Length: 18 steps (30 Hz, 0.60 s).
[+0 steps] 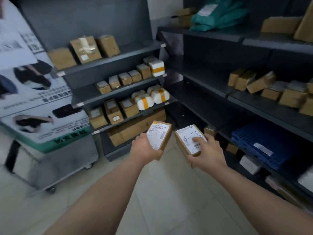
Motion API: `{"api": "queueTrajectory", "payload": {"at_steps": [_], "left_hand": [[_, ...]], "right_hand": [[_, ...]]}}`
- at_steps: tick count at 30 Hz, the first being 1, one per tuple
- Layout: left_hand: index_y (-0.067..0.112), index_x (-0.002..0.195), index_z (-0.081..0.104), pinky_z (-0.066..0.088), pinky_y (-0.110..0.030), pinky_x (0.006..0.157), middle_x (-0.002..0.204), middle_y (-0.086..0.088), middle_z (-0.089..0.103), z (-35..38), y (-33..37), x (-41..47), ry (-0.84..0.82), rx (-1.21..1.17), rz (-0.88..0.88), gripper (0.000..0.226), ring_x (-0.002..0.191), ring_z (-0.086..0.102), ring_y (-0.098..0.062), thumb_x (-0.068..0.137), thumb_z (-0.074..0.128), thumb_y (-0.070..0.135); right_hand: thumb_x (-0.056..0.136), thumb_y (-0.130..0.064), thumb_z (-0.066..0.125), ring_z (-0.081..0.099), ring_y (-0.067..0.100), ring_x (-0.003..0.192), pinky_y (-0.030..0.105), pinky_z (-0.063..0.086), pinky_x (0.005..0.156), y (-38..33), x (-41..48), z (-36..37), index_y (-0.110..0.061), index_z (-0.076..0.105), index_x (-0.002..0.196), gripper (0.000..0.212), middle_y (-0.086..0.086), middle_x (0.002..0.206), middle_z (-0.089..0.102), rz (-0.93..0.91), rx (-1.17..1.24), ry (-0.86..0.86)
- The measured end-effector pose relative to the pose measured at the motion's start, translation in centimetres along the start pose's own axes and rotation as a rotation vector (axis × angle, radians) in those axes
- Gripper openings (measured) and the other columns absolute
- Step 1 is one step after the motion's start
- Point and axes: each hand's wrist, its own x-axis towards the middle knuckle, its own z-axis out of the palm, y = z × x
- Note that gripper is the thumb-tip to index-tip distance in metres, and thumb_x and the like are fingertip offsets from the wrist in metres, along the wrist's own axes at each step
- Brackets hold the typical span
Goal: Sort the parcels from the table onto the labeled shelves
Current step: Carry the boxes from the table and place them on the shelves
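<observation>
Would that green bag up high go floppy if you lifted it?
Probably floppy: the green bag looks crumpled and slumped on its shelf, unlike the square cardboard boxes beside it. Lying flat, it seems unlikely to roll. Its smooth, plastic-looking skin might be slippery.

Body in view: two forearms and two hands. The left hand (144, 148) is bare and so is the right hand (208, 153). Both forearms are bare from the wrist down to the bottom frame edge, uncovered the whole way. The fingers (197, 140) are uncovered too, soft with motion blur, so finer detail isn't readable.
</observation>
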Motion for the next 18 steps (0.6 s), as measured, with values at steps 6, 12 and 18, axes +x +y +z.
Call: {"api": "queueTrajectory", "payload": {"at_steps": [6,12,18], "left_hand": [[0.014,0.134,0.039,0.048,-0.043,0.094,0.124,-0.007,0.050,-2.8,-0.9,3.8,0.111,-0.020,-0.178,0.095,0.114,0.047,-0.026,0.055,0.081,0.047],[0.011,0.134,0.039,0.047,-0.042,0.095,0.125,-0.009,0.050,-3.7,-3.7,6.9,0.164,0.003,-0.296,0.094,0.114,0.046,-0.028,0.058,0.079,0.050],[0.012,0.129,0.040,0.045,-0.037,0.089,0.121,-0.008,0.050,-5.5,-9.8,11.5,0.205,-0.023,-0.376,0.087,0.110,0.046,-0.026,0.060,0.078,0.050]], "right_hand": [[0.065,-0.058,0.067,0.028,0.023,0.129,0.038,0.031,0.105,-4.3,8.8,-0.1,-0.038,0.040,0.137,0.079,0.000,0.150,0.020,-0.217,0.013,-0.049],[0.068,-0.054,0.069,0.029,0.024,0.128,0.036,0.034,0.103,-8.3,13.7,2.4,-0.038,0.042,0.136,0.075,0.001,0.150,0.022,-0.323,0.032,-0.092],[0.068,-0.056,0.067,0.030,0.025,0.127,0.038,0.032,0.103,-14.0,18.3,6.1,-0.036,0.042,0.136,0.075,0.001,0.149,0.024,-0.401,0.016,-0.135]]}}
